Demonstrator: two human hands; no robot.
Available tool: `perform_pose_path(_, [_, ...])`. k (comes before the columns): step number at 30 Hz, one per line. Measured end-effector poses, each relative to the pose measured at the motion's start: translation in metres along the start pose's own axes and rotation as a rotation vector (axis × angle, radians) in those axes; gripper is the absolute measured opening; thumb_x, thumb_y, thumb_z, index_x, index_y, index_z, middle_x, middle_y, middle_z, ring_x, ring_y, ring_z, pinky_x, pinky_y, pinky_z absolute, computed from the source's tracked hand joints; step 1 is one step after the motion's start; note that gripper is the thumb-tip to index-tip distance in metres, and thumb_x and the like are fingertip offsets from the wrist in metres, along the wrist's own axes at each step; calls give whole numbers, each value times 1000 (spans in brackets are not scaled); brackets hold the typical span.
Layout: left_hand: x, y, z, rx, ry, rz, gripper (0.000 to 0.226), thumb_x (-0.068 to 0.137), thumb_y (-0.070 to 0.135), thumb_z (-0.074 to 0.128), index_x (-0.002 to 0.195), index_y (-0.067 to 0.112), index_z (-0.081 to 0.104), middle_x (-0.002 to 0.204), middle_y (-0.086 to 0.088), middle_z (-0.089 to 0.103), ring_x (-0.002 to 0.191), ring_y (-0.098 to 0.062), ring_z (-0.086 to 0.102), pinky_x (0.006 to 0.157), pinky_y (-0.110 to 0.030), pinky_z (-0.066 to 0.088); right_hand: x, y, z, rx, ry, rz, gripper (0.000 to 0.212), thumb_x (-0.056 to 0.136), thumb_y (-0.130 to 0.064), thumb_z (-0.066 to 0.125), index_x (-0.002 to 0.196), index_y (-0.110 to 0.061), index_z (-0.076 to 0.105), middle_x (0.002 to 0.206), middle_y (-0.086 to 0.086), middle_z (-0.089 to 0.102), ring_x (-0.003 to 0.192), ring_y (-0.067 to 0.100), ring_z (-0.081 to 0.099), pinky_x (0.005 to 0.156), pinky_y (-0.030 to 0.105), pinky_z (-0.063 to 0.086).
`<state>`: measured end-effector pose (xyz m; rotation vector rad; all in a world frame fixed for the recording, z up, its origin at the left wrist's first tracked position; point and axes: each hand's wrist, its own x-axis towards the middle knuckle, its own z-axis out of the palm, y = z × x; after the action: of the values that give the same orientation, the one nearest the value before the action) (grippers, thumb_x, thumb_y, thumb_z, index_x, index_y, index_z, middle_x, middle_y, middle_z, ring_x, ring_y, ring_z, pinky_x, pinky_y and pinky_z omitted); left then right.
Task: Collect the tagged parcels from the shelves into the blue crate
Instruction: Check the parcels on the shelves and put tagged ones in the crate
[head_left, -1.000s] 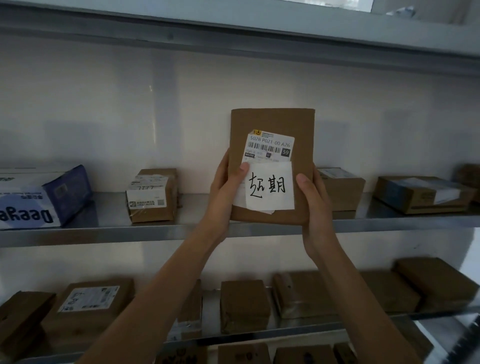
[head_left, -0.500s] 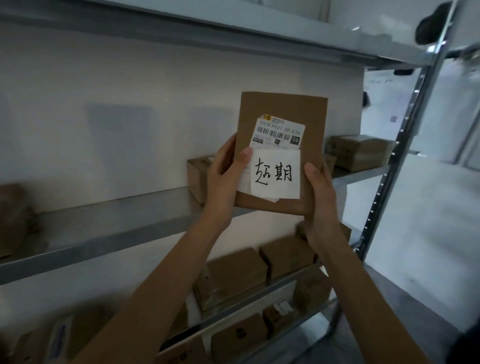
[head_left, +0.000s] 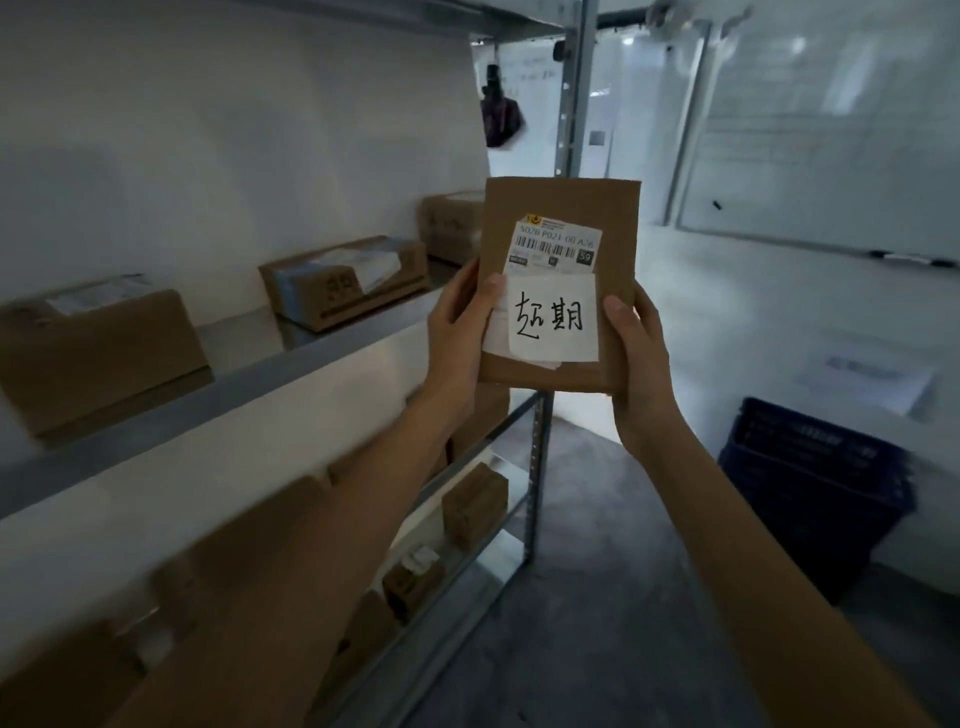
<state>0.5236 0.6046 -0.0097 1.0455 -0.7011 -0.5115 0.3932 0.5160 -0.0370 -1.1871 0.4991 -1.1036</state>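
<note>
I hold a flat brown cardboard parcel (head_left: 563, 208) upright in front of me, clear of the shelves. It carries a barcode label and a white handwritten paper tag (head_left: 553, 325). My left hand (head_left: 460, 332) grips its left edge, thumb on the tag. My right hand (head_left: 639, 364) grips its lower right edge, thumb on the front. The blue crate (head_left: 810, 488) stands on the floor at the lower right, well below and right of the parcel.
Metal shelves (head_left: 291, 358) run along the left, bearing several brown parcels (head_left: 98, 348) on the upper and lower levels. A steel upright post (head_left: 569, 88) stands behind the held parcel. A whiteboard (head_left: 831, 130) leans on the right wall. Grey floor (head_left: 597, 597) lies between the shelves and the crate.
The view has swung right, away from the shelf face. The shelves slid to the left, and the post, whiteboard and blue crate came into sight. Both hands keep the same hold on the parcel.
</note>
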Motion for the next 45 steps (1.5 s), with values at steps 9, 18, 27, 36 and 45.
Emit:
perform_pose_path(9, [39,-134,103,122,-237,-251,35,97,40,49,126,25,60,113,-5,71,99,-22,69,85,-37,58,46,47,-145,-5,332,181,65,87,-41,66,141,-22,37,109,3,73,97,22,71,84,41,58])
perform_pose_path(18, [119,-250,185,165,-367,-365,39,99,42,42,130,24,58,116,-2,69,98,-19,68,79,-31,59,132,84,-234,-22,553,274,62,84,-44,69,135,-20,43,113,6,70,98,25,69,74,37,59])
perform_pose_path(27, [160,-333,302,168,-538,-458,34,100,37,43,128,25,58,109,0,70,92,-15,69,76,-29,58,188,82,-343,-33,730,329,83,58,-63,77,129,-25,57,111,4,73,101,27,70,84,43,58])
perform_pose_path(36, [160,-440,426,196,-625,-598,45,99,43,42,140,26,48,119,-5,67,102,-23,67,93,-44,54,227,84,-488,-81,852,418,74,63,-63,74,125,-25,58,109,4,72,99,27,69,89,46,56])
perform_pose_path(45, [178,-518,532,147,-658,-767,46,101,41,37,146,32,35,121,-3,66,102,-22,67,84,-39,58,298,73,-600,-221,857,513,26,98,-47,47,105,-24,59,97,-2,65,93,17,59,79,33,46])
